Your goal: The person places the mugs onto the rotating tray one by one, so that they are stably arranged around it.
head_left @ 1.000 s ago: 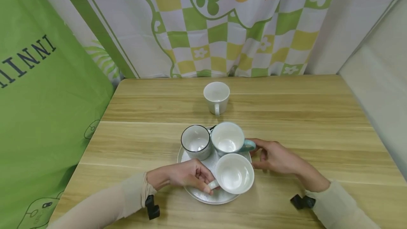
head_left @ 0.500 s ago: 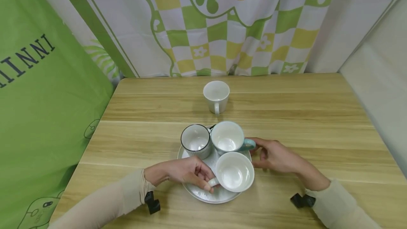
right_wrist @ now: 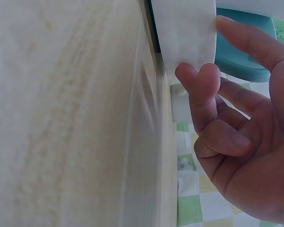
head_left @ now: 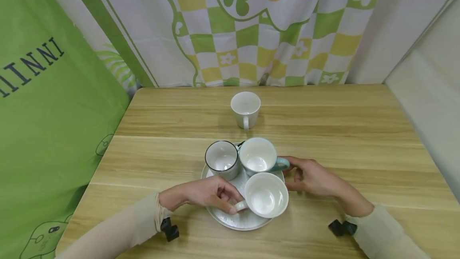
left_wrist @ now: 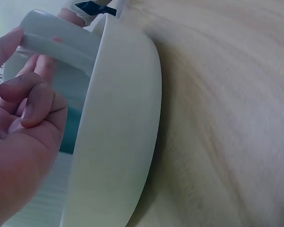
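A round white plate (head_left: 238, 224) on the table bears three cups. At its front right is a plain white cup (head_left: 266, 195), whose handle my left hand (head_left: 213, 194) pinches between thumb and fingers. The left wrist view shows my thumb (left_wrist: 8, 46) on that handle. Behind it stands a cup (head_left: 258, 156) with a turquoise outside and handle, and to the left a grey-white mug (head_left: 221, 158) with a dark rim. My right hand (head_left: 313, 179) holds the plate's right edge, thumb on the rim and fingers against the outer side, close to the turquoise handle.
One more white mug (head_left: 246, 110) stands upright behind the plate, handle facing me. The wooden table (head_left: 345, 131) reaches back to a checked curtain (head_left: 269, 47). A green cloth (head_left: 43, 123) hangs along the left side, and a pale wall (head_left: 431, 87) bounds the right.
My left wrist and forearm have shifted very slightly to the left, fingers still on the white cup's handle. The right hand, plate and cups stay where they were.
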A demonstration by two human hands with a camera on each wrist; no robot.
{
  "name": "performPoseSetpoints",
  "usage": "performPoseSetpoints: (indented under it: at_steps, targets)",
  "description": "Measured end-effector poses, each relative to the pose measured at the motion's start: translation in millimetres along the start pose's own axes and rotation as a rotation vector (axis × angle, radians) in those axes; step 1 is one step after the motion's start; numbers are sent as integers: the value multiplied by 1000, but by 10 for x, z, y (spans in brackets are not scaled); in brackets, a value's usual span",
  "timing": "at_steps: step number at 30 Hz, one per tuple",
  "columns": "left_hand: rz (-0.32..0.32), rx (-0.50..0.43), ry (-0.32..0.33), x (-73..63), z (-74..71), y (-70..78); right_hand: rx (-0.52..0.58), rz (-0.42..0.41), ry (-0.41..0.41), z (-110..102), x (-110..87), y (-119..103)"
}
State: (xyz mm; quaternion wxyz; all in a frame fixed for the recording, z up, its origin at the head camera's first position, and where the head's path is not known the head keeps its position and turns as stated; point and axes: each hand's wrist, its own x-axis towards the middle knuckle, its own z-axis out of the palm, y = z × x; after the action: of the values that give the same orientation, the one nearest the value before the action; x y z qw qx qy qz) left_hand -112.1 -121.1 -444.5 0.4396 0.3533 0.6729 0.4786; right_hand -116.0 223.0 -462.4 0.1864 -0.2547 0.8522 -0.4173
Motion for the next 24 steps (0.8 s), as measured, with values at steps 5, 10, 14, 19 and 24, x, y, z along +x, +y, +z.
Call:
performPoseSetpoints:
  at_steps: [5,10,14,19,24]
  targets:
    - [-9,62,26,-36,-40,17,-5,-7,1,2,-3,3]
    - [-2,79,25,-86,-62,56,-12,-7,1,3,-5,-2]
    - [14,115,36,-151,-88,93,-10,-12,3,6,-7,-8]
    - [46,113,23,-251,-142,129,-8,-18,4,7,-8,-9]
    - [75,126,-4,-332,-211,200,-15,-15,2,1,-5,-18]
